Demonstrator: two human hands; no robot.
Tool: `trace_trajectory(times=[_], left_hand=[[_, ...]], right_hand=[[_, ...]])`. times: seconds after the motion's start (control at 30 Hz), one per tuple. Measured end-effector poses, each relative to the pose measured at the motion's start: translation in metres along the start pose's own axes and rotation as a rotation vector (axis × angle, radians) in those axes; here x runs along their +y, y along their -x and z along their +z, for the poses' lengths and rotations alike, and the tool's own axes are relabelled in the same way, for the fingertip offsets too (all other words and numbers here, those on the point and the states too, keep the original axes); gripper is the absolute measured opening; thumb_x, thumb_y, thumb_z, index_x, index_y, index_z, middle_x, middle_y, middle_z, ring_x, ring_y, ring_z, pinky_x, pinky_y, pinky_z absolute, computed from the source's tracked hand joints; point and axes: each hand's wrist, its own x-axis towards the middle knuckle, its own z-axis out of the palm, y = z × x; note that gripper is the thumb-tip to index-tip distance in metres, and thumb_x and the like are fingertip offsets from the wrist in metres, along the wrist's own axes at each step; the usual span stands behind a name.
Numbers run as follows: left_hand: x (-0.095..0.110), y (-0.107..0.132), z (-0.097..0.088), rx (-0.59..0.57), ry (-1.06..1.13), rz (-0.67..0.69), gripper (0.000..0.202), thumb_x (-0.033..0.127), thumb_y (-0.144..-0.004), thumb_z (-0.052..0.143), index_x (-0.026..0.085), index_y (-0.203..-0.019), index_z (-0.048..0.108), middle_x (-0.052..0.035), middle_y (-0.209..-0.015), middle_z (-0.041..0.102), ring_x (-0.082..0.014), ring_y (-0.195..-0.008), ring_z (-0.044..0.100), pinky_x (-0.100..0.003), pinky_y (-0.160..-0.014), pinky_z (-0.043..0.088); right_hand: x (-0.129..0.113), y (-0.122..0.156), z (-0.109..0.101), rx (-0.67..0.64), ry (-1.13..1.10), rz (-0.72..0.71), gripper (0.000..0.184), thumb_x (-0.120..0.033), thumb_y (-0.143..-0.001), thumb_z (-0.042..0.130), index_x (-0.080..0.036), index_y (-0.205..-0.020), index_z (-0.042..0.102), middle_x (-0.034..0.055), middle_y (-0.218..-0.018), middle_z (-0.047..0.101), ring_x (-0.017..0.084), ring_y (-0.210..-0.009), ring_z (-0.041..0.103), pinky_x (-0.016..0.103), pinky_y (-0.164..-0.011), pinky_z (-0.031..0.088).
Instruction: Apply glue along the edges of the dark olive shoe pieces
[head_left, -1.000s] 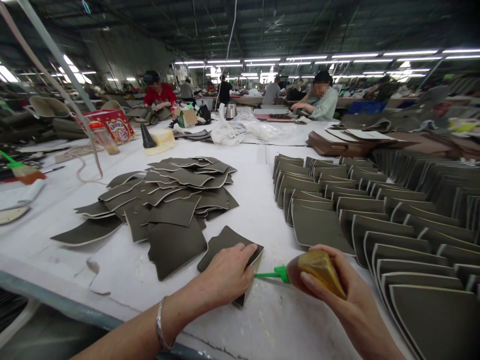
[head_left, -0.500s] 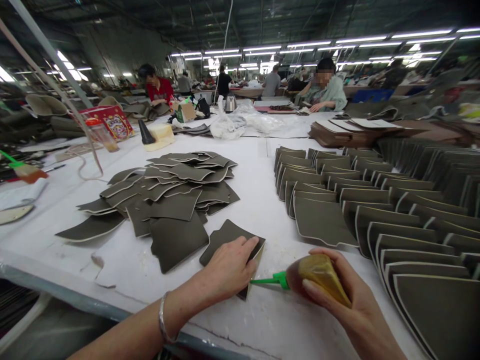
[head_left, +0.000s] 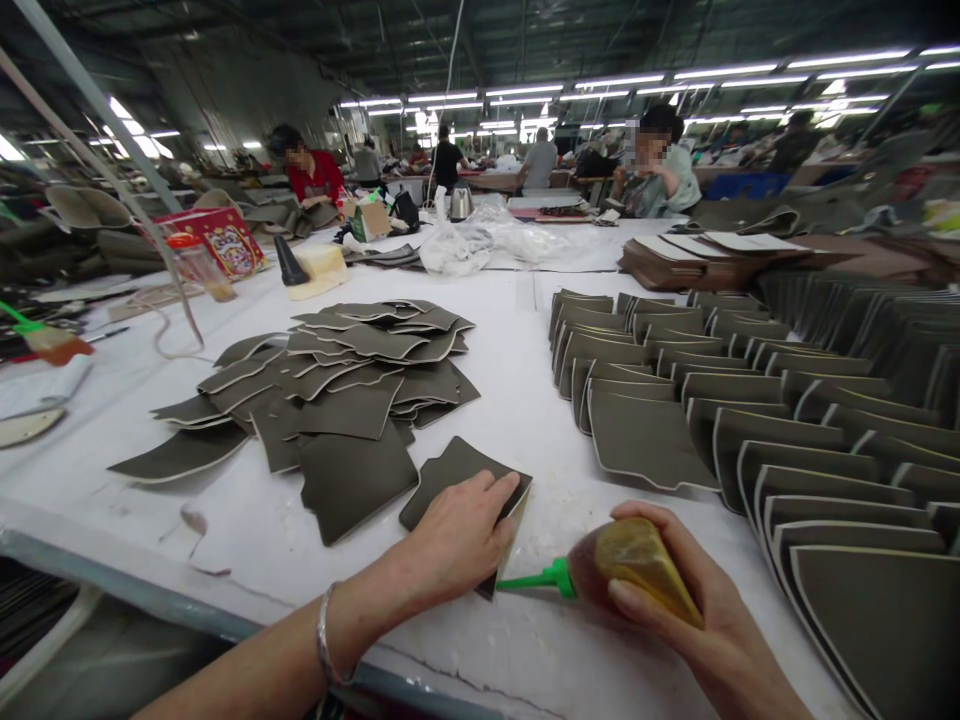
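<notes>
In the head view, your left hand (head_left: pixel 465 530) lies open, fingers resting on a dark panel (head_left: pixel 459 462) on the white table (head_left: pixel 506 340); your right hand (head_left: pixel 709 600) grips an amber bottle (head_left: pixel 634 565), green nozzle (head_left: pixel 544 577) at the panel's edge.

Green nozzle (head_left: pixel 536 579) moved along edge of dark panel (head_left: pixel 454 470) toward near corner; co-worker's arm (head_left: pixel 673 180) raised

Your dark olive-grey panel (head_left: pixel 454 468) lies smooth face up, partly covered, with a pale strip along its right edge. Your translucent amber squeeze bottle (head_left: pixel 637 572), holding darker liquid towards its neck, lies tipped sideways, its slim green nozzle (head_left: pixel 541 578) pointing left, at the panel's near right edge.
</notes>
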Motion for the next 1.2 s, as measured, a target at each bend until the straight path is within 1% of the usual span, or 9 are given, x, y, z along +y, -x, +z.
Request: trace_trajectory(times=[0.1, 0.27, 0.33, 0.43, 0.47, 0.67, 0.87, 1.07, 1.2], left_hand=[[0.000, -0.001, -0.001, -0.006, 0.001, -0.003, 0.054, 0.025, -0.091, 0.037, 0.018, -0.144, 0.045, -0.0093, -0.113, 0.061, -0.0267, -0.101, 0.062, -0.039, -0.091, 0.049], [-0.001, -0.003, -0.001, -0.015, 0.026, -0.005, 0.053, 0.023, -0.090, 0.036, 0.020, -0.143, 0.046, -0.0085, -0.111, 0.061, -0.0259, -0.100, 0.062, -0.038, -0.090, 0.048], [-0.001, -0.003, -0.001, -0.015, 0.034, 0.001, 0.053, 0.023, -0.090, 0.036, 0.020, -0.142, 0.047, -0.0084, -0.110, 0.061, -0.0262, -0.099, 0.062, -0.039, -0.089, 0.049], [-0.003, -0.003, -0.001, -0.017, 0.047, -0.001, 0.054, 0.023, -0.089, 0.037, 0.020, -0.143, 0.047, -0.0086, -0.111, 0.061, -0.0261, -0.098, 0.062, -0.039, -0.088, 0.049], [-0.003, -0.003, 0.000, -0.017, 0.049, -0.001, 0.055, 0.023, -0.089, 0.037, 0.020, -0.143, 0.046, -0.0088, -0.111, 0.061, -0.0261, -0.098, 0.062, -0.039, -0.088, 0.048], [-0.003, -0.004, -0.003, -0.026, 0.069, 0.002, 0.053, 0.023, -0.091, 0.037, 0.020, -0.142, 0.047, -0.0092, -0.110, 0.061, -0.0258, -0.099, 0.062, -0.038, -0.089, 0.048], [-0.003, -0.005, -0.004, -0.034, 0.071, 0.000, 0.054, 0.021, -0.089, 0.037, 0.019, -0.142, 0.048, -0.0098, -0.111, 0.061, -0.0274, -0.098, 0.062, -0.040, -0.089, 0.048], [-0.003, -0.006, -0.003, -0.027, 0.092, 0.003, 0.054, 0.021, -0.088, 0.037, 0.019, -0.142, 0.047, -0.0098, -0.112, 0.061, -0.0279, -0.100, 0.062, -0.041, -0.090, 0.048], [-0.002, -0.006, -0.005, -0.038, 0.101, -0.005, 0.054, 0.021, -0.088, 0.038, 0.019, -0.141, 0.049, -0.0100, -0.112, 0.061, -0.0280, -0.100, 0.062, -0.041, -0.089, 0.048]], right_hand=[[0.009, -0.013, -0.009, 0.013, 0.070, -0.063, 0.047, -0.051, -0.082, 0.070, -0.028, -0.118, 0.050, -0.0015, -0.098, 0.062, 0.020, -0.083, 0.061, 0.025, -0.072, 0.046], [0.020, -0.031, -0.022, 0.181, 0.199, -0.176, 0.048, -0.053, -0.081, 0.072, -0.026, -0.116, 0.053, 0.0014, -0.099, 0.060, 0.021, -0.082, 0.060, 0.027, -0.071, 0.048], [0.021, -0.029, -0.023, 0.139, 0.199, -0.174, 0.048, -0.053, -0.082, 0.072, -0.027, -0.118, 0.052, 0.0012, -0.100, 0.060, 0.020, -0.083, 0.061, 0.026, -0.071, 0.049], [0.023, -0.026, -0.023, -0.039, 0.133, -0.116, 0.049, -0.051, -0.084, 0.071, -0.028, -0.122, 0.049, 0.0017, -0.105, 0.061, 0.021, -0.090, 0.061, 0.025, -0.072, 0.050], [0.023, -0.026, -0.023, -0.063, 0.115, -0.105, 0.050, -0.051, -0.084, 0.071, -0.028, -0.122, 0.048, 0.0017, -0.106, 0.061, 0.022, -0.091, 0.061, 0.025, -0.073, 0.050], [0.024, -0.037, -0.024, 0.165, 0.162, -0.146, 0.052, -0.055, -0.079, 0.074, -0.027, -0.118, 0.053, 0.0005, -0.099, 0.061, 0.021, -0.081, 0.061, 0.027, -0.070, 0.048], [0.014, -0.028, -0.016, 0.042, 0.074, -0.059, 0.050, -0.055, -0.082, 0.070, -0.029, -0.120, 0.050, -0.0018, -0.095, 0.062, 0.021, -0.082, 0.061, 0.027, -0.072, 0.046], [0.025, -0.043, -0.023, 0.183, 0.137, -0.147, 0.054, -0.055, -0.077, 0.075, -0.026, -0.118, 0.052, 0.0018, -0.099, 0.060, 0.023, -0.082, 0.060, 0.031, -0.071, 0.047], [0.030, -0.037, -0.024, 0.186, 0.174, -0.179, 0.052, -0.054, -0.078, 0.075, -0.028, -0.118, 0.053, 0.0019, -0.101, 0.060, 0.022, -0.083, 0.059, 0.028, -0.070, 0.048]])
